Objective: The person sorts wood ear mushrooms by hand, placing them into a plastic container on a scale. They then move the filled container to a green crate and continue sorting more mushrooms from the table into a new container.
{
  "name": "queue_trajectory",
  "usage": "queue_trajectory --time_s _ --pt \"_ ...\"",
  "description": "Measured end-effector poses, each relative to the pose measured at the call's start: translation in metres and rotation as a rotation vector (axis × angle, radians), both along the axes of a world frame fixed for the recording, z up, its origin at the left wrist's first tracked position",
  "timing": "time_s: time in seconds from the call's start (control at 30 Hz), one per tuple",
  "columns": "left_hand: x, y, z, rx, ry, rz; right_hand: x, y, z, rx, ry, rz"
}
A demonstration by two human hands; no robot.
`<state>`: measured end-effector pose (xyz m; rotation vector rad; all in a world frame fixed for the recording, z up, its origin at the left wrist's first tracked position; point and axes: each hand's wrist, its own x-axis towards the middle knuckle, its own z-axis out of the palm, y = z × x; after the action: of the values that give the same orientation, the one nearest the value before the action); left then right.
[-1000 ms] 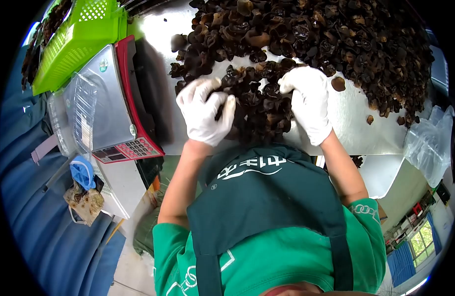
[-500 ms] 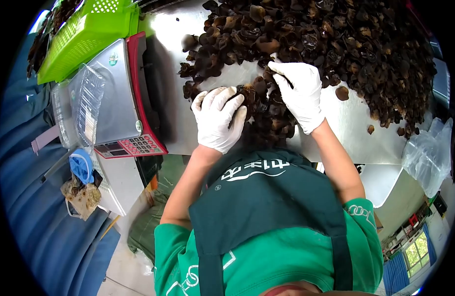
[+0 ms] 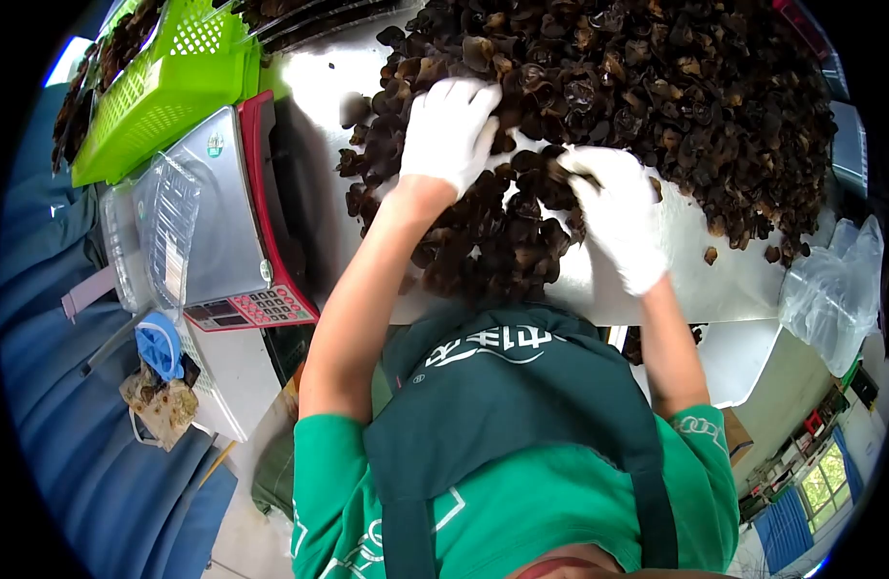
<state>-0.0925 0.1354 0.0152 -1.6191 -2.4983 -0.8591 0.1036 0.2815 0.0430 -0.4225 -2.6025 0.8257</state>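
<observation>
Dried wood ear mushrooms, dark brown and curled, lie in a large heap with a smaller pile nearer my apron. My left hand, in a white glove, rests over the left edge of the big heap. Its fingers reach forward with the thumb apart, and the tips bend down among the pieces. At the right side of the smaller pile is my right hand, gloved too and slightly blurred. Its thumb and forefinger close around a dark wood ear mushroom, partly hidden by the fingers.
A red-edged scale with clear plastic trays stands on the left, and a green basket behind it. Clear plastic bags hang at the right edge of the metal table. A white bin is below.
My left hand has moved forward from the smaller pile onto the big heap. My right hand has shifted slightly nearer my body, its fingers now among the smaller pile's pieces.
</observation>
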Motion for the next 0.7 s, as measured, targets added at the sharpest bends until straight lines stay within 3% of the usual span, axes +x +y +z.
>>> queue_trajectory --time_s 0.03,0.1,0.13,0.17,0.23,0.37,0.43,0.57,0.7 --pt "0.006 -0.013 0.005 0.094 0.004 -0.017 0.019 0.018 0.009 -0.004 -0.096 0.086" --pt "0.021 -0.047 0.009 -0.027 -0.055 -0.019 0.063 0.054 0.038 -0.019 -0.626 0.247" --pt "0.029 -0.064 0.006 -0.061 -0.044 -0.05 0.081 0.074 0.047 -0.157 -0.729 0.383" --pt "0.035 -0.077 0.004 -0.09 -0.031 -0.076 0.104 0.085 0.044 -0.125 -0.703 0.451" --pt "0.045 -0.09 0.013 -0.084 -0.049 -0.078 0.092 0.085 0.062 -0.212 -0.764 0.336" --pt "0.052 -0.096 0.02 -0.062 -0.132 -0.062 0.029 0.051 0.049 -0.139 -0.339 0.165" --pt "0.059 -0.096 0.02 -0.066 -0.115 -0.074 -0.011 0.024 0.037 -0.167 -0.125 0.197" --pt "0.073 -0.106 0.033 -0.078 -0.163 -0.06 -0.062 -0.023 0.011 0.092 -0.029 0.341" --pt "0.076 -0.115 0.033 0.002 -0.151 0.021 -0.082 -0.05 -0.009 0.256 -0.17 0.38"
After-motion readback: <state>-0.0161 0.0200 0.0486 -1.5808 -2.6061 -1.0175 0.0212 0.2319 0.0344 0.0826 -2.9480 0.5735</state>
